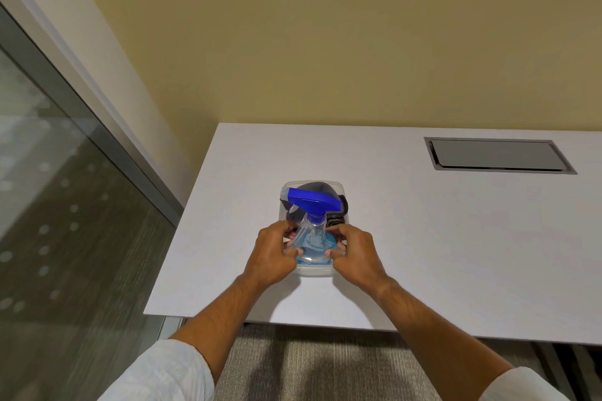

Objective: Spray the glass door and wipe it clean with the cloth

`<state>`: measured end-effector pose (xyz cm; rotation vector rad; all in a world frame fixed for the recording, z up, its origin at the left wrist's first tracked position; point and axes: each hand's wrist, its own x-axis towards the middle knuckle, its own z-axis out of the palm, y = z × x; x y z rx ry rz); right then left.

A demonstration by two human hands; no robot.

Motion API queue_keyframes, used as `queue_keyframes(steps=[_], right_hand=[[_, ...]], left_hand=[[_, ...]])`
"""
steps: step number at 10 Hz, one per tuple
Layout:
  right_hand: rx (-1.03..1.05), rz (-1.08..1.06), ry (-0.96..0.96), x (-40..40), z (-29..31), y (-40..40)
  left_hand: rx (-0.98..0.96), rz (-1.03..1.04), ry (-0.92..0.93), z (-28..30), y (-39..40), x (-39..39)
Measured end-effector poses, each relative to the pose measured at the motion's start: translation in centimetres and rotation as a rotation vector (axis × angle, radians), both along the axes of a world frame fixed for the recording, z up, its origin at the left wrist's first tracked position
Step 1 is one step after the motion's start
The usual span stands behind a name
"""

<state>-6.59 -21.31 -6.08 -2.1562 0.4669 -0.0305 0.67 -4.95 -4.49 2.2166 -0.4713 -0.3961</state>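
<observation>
A clear spray bottle [312, 238] with a blue trigger head and pale blue liquid stands in a clear plastic box [338, 187] on the white table [423, 238]. Behind the bottle, a dark grey cloth [312, 187] lies inside the box. My left hand [272, 254] grips the box's left side and my right hand [353, 254] grips its right side, fingers curled over the near rim. The glass door [55, 189] with its grey metal frame stands at the left.
A grey cable hatch [498, 155] is set in the table at the back right. A beige wall rises behind the table. Grey carpet [309, 368] lies below the table's near edge.
</observation>
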Motion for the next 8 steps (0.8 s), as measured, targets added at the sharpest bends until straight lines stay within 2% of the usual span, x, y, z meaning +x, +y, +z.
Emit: queue_keyframes(steps=[4, 5, 8], right_hand=[[-0.046, -0.017, -0.037, -0.8, 0.3, 1.2], [-0.13, 0.001, -0.087, -1.3, 0.7, 1.2], [-0.441, -0.022, -0.212, -2.6, 5.1, 0.8]], left_hand=[[0.047, 0.015, -0.015, 0.2, 0.1, -0.8], [0.069, -0.012, -0.165, 1.1, 0.9, -1.5], [0.202, 0.061, -0.414, 5.7, 2.8, -2.4]])
